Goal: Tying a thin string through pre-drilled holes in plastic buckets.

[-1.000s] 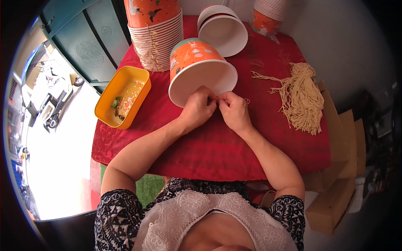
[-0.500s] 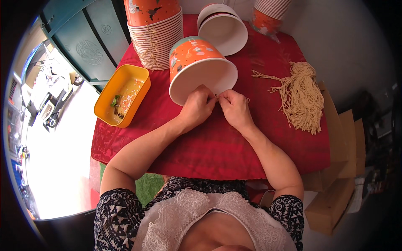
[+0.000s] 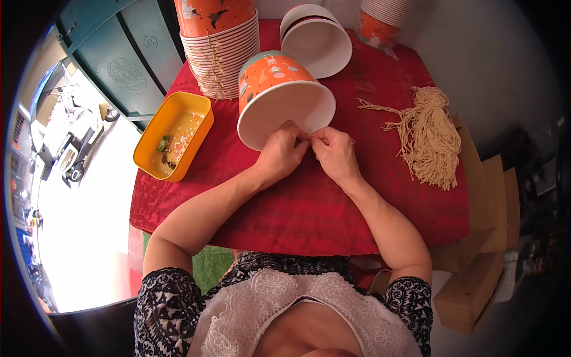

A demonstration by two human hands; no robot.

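Observation:
An orange paper bucket (image 3: pixel 279 72) with printed figures and a white rim lies tipped on its side, its mouth facing me. My left hand (image 3: pixel 282 147) is closed in a pinch at the lower edge of the rim, its fingertips partly over the opening. Close beside it, my right hand (image 3: pixel 334 152) pinches too, the fingertips of both hands nearly meeting. Whatever lies between them is too small to make out; a thin pale strand seems to show beside the right knuckles. A bundle of beige string (image 3: pixel 429 140) rests on the table to the right.
A tall stack of similar buckets (image 3: pixel 223 62) stands at the back left, strands hanging down its side. Two tipped buckets (image 3: pixel 321 47) lie behind. A yellow tub (image 3: pixel 196 146) with small scraps sits left on the red tablecloth (image 3: pixel 285 214). Cardboard boxes (image 3: pixel 470 291) stand right of the table.
The bucket has shifted very slightly left and turned a little. Both hands stay pinched at its rim, almost in the same place.

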